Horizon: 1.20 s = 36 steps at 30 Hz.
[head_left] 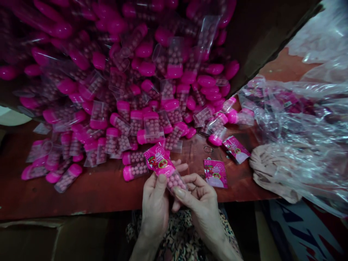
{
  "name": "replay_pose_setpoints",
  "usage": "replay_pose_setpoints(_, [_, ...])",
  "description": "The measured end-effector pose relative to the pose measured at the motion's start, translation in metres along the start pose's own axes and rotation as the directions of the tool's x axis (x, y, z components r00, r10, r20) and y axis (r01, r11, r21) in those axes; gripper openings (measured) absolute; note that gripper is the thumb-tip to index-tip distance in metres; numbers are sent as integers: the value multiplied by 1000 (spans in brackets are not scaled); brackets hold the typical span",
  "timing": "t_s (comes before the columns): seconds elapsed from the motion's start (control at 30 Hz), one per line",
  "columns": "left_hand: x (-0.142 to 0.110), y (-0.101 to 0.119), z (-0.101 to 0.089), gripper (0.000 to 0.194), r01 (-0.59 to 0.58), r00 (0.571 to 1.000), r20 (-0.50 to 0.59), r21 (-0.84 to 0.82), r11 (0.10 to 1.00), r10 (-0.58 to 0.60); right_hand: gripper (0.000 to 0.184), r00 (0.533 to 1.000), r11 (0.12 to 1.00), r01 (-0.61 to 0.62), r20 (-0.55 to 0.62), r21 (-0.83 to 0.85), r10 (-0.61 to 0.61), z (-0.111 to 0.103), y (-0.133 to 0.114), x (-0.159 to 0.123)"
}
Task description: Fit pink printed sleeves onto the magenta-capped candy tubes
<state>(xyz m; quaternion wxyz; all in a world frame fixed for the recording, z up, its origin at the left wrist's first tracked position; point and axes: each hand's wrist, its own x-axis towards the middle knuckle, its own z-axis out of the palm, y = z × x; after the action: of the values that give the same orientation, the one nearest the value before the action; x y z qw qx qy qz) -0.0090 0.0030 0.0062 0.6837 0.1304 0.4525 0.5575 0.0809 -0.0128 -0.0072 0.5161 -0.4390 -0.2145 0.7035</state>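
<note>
My left hand (154, 206) and my right hand (197, 203) meet at the table's front edge, both gripping a clear tube of pink balls (170, 174) with a pink cap. A pink printed label card (157, 159) lies against the tube, held at its upper end. Another capped tube (133, 164) lies just beyond my left fingers. Loose label cards (215, 174) lie beside my right hand, and a second one (236, 149) lies farther right. A large heap of similar tubes (144, 98) spreads over the table and up the far side.
The table is red-brown wood (81, 195). A small ring (208, 149) lies on it. Crumpled clear plastic sheeting (304, 116) covers a beige cloth (272, 174) at the right. A dark slope (261, 40) rises behind the heap, and cardboard (54, 235) sits below the table edge.
</note>
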Motion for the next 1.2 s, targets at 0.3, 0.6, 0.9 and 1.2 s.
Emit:
replay_pose_setpoints(0.3, [-2,-11,4,28,58,998,36,-16,998,-57,27,982,980,132,-113,-147,-149,4,-4,5])
replay_pose_setpoints(0.6, [-4,-1,0,22,121,984,-129,5,993,-119,47,551,81,546,284,-834,-785,-17,-7,12])
replay_pose_setpoints(0.9, [-9,-5,-9,17,273,961,67,-59,960,-269,47,484,-7,696,477,-718,-734,-25,-16,17])
replay_pose_setpoints(1.2, [-17,4,-26,18,230,973,29,21,973,-231,56,489,-7,730,530,-683,-693,-23,-15,12])
